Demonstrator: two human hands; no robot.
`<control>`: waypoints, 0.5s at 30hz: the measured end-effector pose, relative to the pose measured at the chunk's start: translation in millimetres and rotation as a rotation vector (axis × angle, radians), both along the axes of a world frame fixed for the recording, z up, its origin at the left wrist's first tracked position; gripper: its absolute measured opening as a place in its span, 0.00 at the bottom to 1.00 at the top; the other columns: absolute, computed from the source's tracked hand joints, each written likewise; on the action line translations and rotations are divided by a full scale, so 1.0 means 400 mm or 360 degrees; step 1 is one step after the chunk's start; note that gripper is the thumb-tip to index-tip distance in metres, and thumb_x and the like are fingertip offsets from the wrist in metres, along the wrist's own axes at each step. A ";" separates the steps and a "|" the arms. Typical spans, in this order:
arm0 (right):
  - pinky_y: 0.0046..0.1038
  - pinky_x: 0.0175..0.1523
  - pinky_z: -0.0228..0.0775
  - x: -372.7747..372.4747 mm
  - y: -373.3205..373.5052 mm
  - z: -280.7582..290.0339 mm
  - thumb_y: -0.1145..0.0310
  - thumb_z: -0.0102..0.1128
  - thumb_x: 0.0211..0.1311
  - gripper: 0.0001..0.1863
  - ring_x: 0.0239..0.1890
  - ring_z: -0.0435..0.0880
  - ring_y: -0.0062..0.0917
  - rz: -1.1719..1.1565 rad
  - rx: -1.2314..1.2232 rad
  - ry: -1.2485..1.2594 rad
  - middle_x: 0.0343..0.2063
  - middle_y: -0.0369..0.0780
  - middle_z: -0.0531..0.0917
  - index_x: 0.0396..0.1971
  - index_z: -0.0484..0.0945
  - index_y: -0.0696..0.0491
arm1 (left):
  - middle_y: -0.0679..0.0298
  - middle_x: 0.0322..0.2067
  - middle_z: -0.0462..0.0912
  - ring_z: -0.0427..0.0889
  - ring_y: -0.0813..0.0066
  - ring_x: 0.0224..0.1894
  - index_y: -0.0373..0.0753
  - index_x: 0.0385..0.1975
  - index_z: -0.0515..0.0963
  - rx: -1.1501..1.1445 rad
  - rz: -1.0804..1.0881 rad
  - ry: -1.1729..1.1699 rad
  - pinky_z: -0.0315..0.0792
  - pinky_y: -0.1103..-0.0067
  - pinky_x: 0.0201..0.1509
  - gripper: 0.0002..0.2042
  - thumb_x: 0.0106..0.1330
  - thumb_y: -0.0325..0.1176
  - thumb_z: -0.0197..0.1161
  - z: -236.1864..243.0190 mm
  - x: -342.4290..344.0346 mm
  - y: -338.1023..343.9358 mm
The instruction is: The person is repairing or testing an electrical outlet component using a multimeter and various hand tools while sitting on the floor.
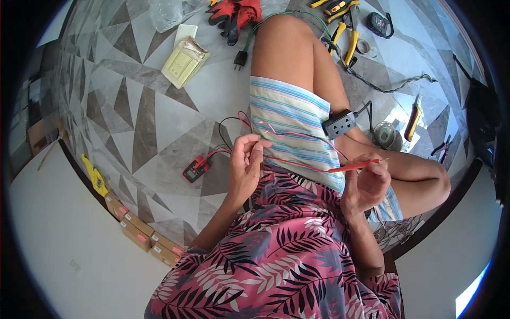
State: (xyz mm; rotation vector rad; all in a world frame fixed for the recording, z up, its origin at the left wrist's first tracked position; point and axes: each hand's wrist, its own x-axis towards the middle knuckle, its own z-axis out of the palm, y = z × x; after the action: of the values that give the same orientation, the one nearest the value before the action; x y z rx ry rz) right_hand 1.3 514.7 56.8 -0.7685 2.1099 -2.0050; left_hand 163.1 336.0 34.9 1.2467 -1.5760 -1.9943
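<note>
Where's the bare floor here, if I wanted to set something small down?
The patterned floor looks bare between the red meter and pale yellow package, and leftward from the meter to the yellow item. Upper right is crowded: yellow-handled pliers, tape measure, twisted cable.

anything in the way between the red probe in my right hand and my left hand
Nothing bulky that I can see. Only thin leads cross the gap above the shorts, between your left hand and the red probe, whose tip points away from that hand.
</note>
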 end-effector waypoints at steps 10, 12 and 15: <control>0.28 0.46 0.73 -0.046 0.025 -0.055 0.84 0.72 0.56 0.20 0.38 0.80 0.29 -0.0096 0.0364 0.0108 0.34 0.43 0.81 0.45 0.73 0.57 | 0.62 0.44 0.80 0.80 0.83 0.37 0.31 0.48 0.80 -0.0341 0.0013 0.0048 0.77 0.85 0.36 0.09 0.71 0.24 0.64 0.014 -0.044 -0.003; 0.29 0.46 0.74 -0.046 0.021 -0.055 0.81 0.74 0.55 0.18 0.38 0.83 0.32 -0.0016 0.0475 0.0103 0.35 0.45 0.83 0.42 0.75 0.57 | 0.61 0.45 0.80 0.81 0.83 0.37 0.31 0.47 0.81 -0.0403 0.0008 0.0052 0.80 0.85 0.35 0.08 0.70 0.24 0.65 0.020 -0.056 -0.005; 0.31 0.45 0.75 -0.046 0.016 -0.059 0.80 0.74 0.55 0.18 0.36 0.83 0.34 0.0024 0.0484 0.0119 0.34 0.45 0.84 0.42 0.76 0.57 | 0.60 0.44 0.81 0.83 0.82 0.35 0.31 0.45 0.83 -0.0397 0.0072 0.0046 0.81 0.85 0.32 0.08 0.69 0.24 0.67 0.017 -0.075 -0.009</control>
State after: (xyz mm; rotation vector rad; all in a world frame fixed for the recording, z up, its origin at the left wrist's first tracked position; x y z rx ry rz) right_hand -17.3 521.0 33.0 -0.8112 2.3656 -1.6149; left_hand 133.2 332.4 41.7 1.1400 -1.7046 -1.7177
